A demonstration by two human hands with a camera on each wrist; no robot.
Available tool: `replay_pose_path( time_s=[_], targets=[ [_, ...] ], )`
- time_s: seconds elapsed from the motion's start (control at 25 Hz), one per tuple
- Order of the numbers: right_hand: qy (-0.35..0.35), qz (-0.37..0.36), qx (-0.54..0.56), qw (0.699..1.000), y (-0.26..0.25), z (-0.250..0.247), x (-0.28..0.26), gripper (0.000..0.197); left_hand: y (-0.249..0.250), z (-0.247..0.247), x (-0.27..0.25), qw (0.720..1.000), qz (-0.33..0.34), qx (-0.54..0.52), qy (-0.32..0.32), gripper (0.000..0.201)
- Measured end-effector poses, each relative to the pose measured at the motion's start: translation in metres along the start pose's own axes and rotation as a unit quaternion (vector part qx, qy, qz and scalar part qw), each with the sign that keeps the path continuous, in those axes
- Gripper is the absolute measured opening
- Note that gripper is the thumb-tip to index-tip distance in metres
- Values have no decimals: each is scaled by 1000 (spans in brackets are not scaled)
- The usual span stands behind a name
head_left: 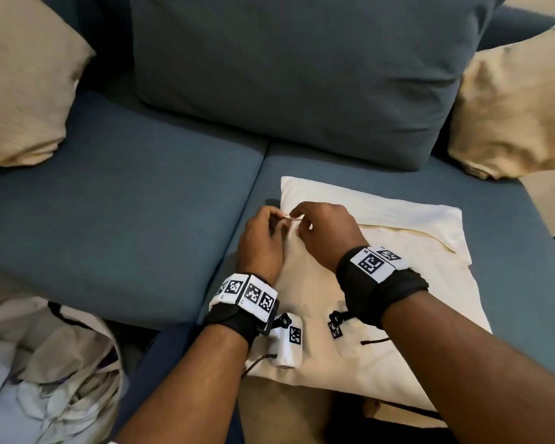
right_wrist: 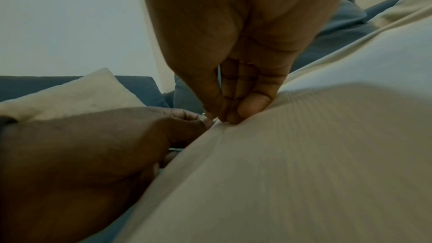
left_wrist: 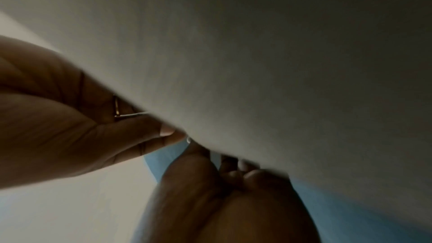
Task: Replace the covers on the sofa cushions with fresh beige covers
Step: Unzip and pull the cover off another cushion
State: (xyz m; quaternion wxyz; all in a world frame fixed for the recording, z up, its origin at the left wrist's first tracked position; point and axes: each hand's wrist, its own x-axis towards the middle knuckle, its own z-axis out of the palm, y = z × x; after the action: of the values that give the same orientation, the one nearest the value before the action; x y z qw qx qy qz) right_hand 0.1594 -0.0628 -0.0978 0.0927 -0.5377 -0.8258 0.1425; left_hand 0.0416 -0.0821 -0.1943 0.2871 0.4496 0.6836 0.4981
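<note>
Two hands meet at the left edge of the cream cushion, which lies flat on the blue sofa seat. Left hand and right hand each have their grip pressed together, pinching the cushion's fabric at that edge. Beyond the cushion stands a blue back cushion, flanked by two beige cushions.

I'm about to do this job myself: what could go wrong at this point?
Both the left hand and right hand pinch the cushion cover at one small spot on its left edge, so the fabric may snag or tear there. The cushion also overhangs the sofa seat's front edge and might slide off.
</note>
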Motion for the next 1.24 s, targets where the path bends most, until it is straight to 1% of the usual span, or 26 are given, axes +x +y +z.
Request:
replay_pose_path(
  time_s=[0.08,0.24,0.36,0.4,0.44,0.48,0.52,0.6,0.72,0.76,0.8,0.88,0.96,1.04,1.12,1.24],
  targets=[
    [-18,6,-22,1000,-5,-1,8,28,-2,0,4,998,-12,-55,-9,12],
    [-62,-6,-87,994,-15,-3,27,27,1,-3,7,981,-78,-174,-25,31],
    [-82,-11,-139,987,-21,-5,39,20,7,-9,8,956,-148,-244,-68,35],
    [-91,-6,-145,985,-23,-7,41,20,7,-11,9,955,-149,-248,-72,31],
    [-99,3,-144,985,-25,-9,43,20,5,-11,10,959,-134,-240,-67,26],
    [-106,15,-138,985,-27,-10,43,19,3,-11,11,971,-103,-211,-56,21],
    [-110,23,-131,985,-29,-11,43,16,2,-10,12,982,-70,-170,-49,19],
    [-117,41,-130,984,-32,-14,40,8,1,-4,10,995,-29,-92,-34,19],
    [-106,70,-123,984,-28,-14,41,27,6,6,10,1000,24,12,1,21],
    [-103,78,-118,985,-28,-14,40,28,7,5,11,999,36,35,4,20],
    [-100,92,-106,985,-25,-14,41,23,10,3,11,998,42,40,1,18],
    [-91,111,-81,986,-14,-14,43,4,11,1,13,999,36,35,-17,10],
    [-79,140,-33,986,4,-18,43,12,10,-1,17,998,20,45,-32,7],
    [-55,169,43,983,23,-30,35,12,6,-3,19,999,8,35,-32,6],
    [-35,186,65,980,45,-46,19,8,3,-3,20,999,5,33,-36,6],
    [0,240,99,966,87,-69,-16,18,9,-7,15,999,-6,20,-51,4]
  ],
)
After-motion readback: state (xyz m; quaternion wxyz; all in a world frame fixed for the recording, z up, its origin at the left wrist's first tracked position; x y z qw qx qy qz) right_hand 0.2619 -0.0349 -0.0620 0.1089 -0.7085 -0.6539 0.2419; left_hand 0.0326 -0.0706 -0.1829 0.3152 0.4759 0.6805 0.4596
